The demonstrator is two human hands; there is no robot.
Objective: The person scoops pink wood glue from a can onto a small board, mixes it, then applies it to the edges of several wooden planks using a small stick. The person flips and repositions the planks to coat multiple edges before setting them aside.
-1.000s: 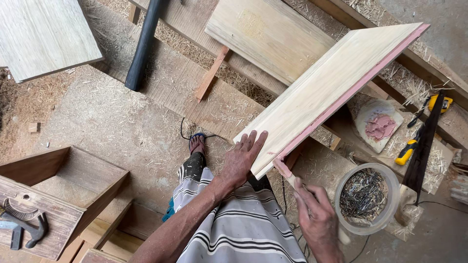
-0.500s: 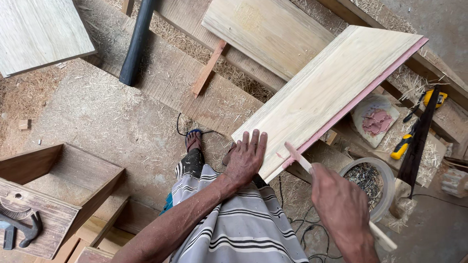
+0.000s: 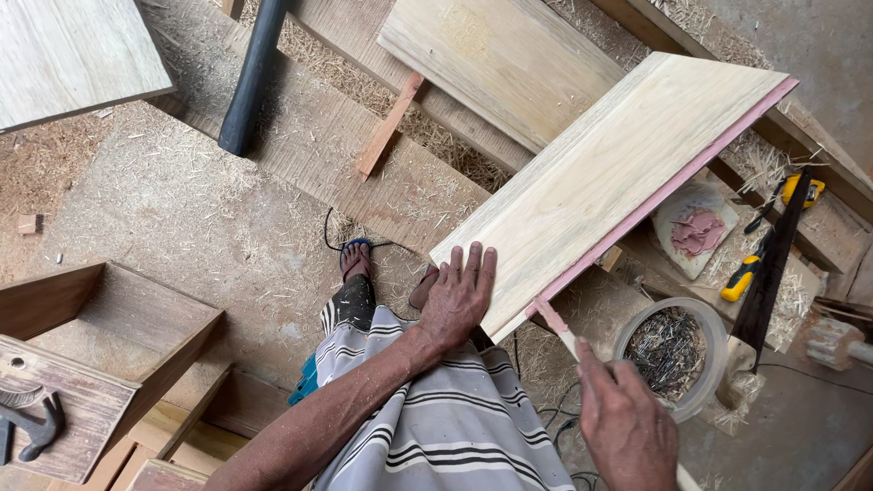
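Note:
A pale wooden board [image 3: 618,173] slants across the view, its right edge coated with pink filler [image 3: 673,182]. My left hand [image 3: 459,295] lies flat on the board's near corner, fingers spread. My right hand [image 3: 627,427] grips a thin wooden stick [image 3: 556,325] whose pink-smeared tip touches the lower end of the pink edge.
A scrap board with a dab of pink putty [image 3: 696,232] lies to the right, beside a clear tub of nails [image 3: 673,350], a yellow-handled tool [image 3: 746,277] and a dark saw blade [image 3: 773,264]. An open wooden box [image 3: 100,336] and hammer [image 3: 36,427] sit at left. Sawdust covers the floor.
My right hand has shifted the stick along the pink edge, its tip now back at the near corner. The left hand stays flat on the board.

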